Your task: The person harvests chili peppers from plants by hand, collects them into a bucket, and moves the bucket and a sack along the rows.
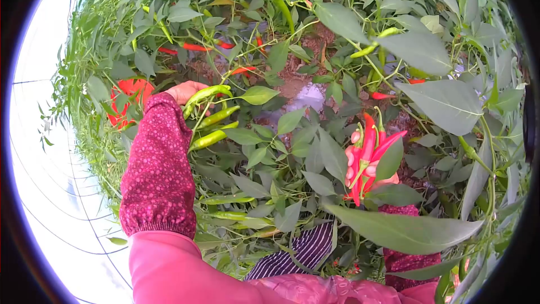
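Observation:
My left hand (187,91) reaches in among the plants at the upper left, beside several green peppers (212,120) on a stem. Its fingers are mostly hidden behind a pepper and leaves. At the right, my right hand (388,180) holds a bunch of red peppers (368,146), with fingertips showing along the bunch's left side and leaves covering part of it. Patterned dark pink sleeves cover both forearms.
Leafy pepper plants surround both hands, and a large leaf (402,229) crosses in front of my right forearm. A red object (130,100) lies behind my left wrist. More red peppers (196,47) hang further back. Pale sheeting (50,152) is at the far left.

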Motion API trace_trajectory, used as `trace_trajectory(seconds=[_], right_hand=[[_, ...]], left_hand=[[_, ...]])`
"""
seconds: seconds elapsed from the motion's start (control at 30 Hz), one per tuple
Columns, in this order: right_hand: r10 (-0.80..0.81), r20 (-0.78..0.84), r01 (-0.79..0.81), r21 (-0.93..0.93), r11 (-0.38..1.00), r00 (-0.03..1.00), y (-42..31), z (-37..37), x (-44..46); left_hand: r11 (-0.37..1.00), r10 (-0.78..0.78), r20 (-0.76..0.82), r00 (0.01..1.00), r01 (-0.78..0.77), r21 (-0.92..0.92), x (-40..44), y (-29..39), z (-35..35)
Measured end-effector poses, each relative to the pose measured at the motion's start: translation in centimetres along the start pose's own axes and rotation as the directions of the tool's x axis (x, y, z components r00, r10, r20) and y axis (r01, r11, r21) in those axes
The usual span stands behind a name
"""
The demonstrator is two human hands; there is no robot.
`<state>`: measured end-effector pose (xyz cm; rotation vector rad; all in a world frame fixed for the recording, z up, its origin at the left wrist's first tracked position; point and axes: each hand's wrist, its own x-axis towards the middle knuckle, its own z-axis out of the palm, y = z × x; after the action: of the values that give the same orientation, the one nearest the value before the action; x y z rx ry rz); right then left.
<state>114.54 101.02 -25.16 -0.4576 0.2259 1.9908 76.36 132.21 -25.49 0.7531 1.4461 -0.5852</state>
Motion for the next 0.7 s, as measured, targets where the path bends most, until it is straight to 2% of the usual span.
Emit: trace_trajectory(seconds=[0.07,0.13,0.2,0.23,0.27,0.3,0.33,0.37,0.4,0.47,0.5,0.53,0.6,0.63,0.7], right_hand=[[-0.004,-0.002,0.004,0.015,1.0,1.0,0.0,0.1,-0.2],[-0.007,-0.009,0.008,0.028,1.0,1.0,0.0,0.2,-0.4],[-0.012,-0.015,0.013,0.038,0.999,1.0,-0.1,0.4,-0.9],[-0.015,-0.016,0.016,0.049,0.999,1.0,-0.1,0.6,-1.2],[-0.017,-0.022,0.018,0.059,0.998,1.0,0.0,0.7,-1.5],[-0.018,-0.025,0.02,0.071,0.997,1.0,0.1,0.8,-1.8],[-0.02,-0.029,0.022,0.082,0.996,0.999,0.4,1.0,-2.2],[-0.022,-0.032,0.025,0.091,0.996,0.999,0.6,1.1,-2.6],[-0.028,-0.04,0.031,0.099,0.995,0.999,0.7,1.2,-3.0],[-0.037,-0.044,0.043,0.123,0.992,0.998,1.2,1.7,-4.0],[-0.039,-0.045,0.045,0.133,0.99,0.998,1.4,1.9,-4.3],[-0.049,-0.047,0.056,0.146,0.988,0.998,1.5,2.2,-4.9],[-0.057,-0.036,0.061,0.157,0.986,0.998,2.3,1.6,-5.8],[-0.029,-0.147,0.067,0.26,0.963,0.989,3.4,0.9,-6.0],[-0.105,-0.131,0.136,0.258,0.957,0.986,4.7,0.7,-7.4]], left_hand=[[0.997,0.034,0.036,0.999,-0.036,0.071,1.5,-0.9,-1.1],[0.997,0.072,0.042,0.997,-0.073,0.034,0.7,-0.7,-0.4],[0.983,-0.028,0.068,0.997,0.015,0.184,0.0,-0.1,-0.8],[0.94,-0.024,0.019,1.0,0.016,0.341,0.2,0.1,-1.0],[0.939,-0.022,0.018,1.0,0.014,0.343,0.3,0.2,-1.2],[0.812,-0.035,-0.115,0.993,0.095,0.576,-0.2,0.9,-0.5],[0.625,-0.01,-0.244,0.97,0.197,0.756,-1.0,1.6,0.4],[0.463,0.129,-0.278,0.952,0.19,0.866,-1.5,1.6,0.8],[0.462,0.131,-0.276,0.952,0.188,0.867,-1.3,1.7,0.8],[0.144,0.167,-0.278,0.946,0.255,0.956,-0.9,2.3,1.0],[0.073,0.232,-0.287,0.929,0.277,0.958,-1.4,2.6,1.6],[0.074,0.239,-0.285,0.928,0.275,0.959,-2.1,2.9,2.1],[0.055,0.368,-0.444,0.817,0.458,0.887,-3.5,3.9,3.7],[0.014,0.419,-0.432,0.799,0.47,0.882,-3.7,4.1,3.6],[-0.047,0.425,-0.441,0.79,0.506,0.861,-4.4,4.8,3.4]])
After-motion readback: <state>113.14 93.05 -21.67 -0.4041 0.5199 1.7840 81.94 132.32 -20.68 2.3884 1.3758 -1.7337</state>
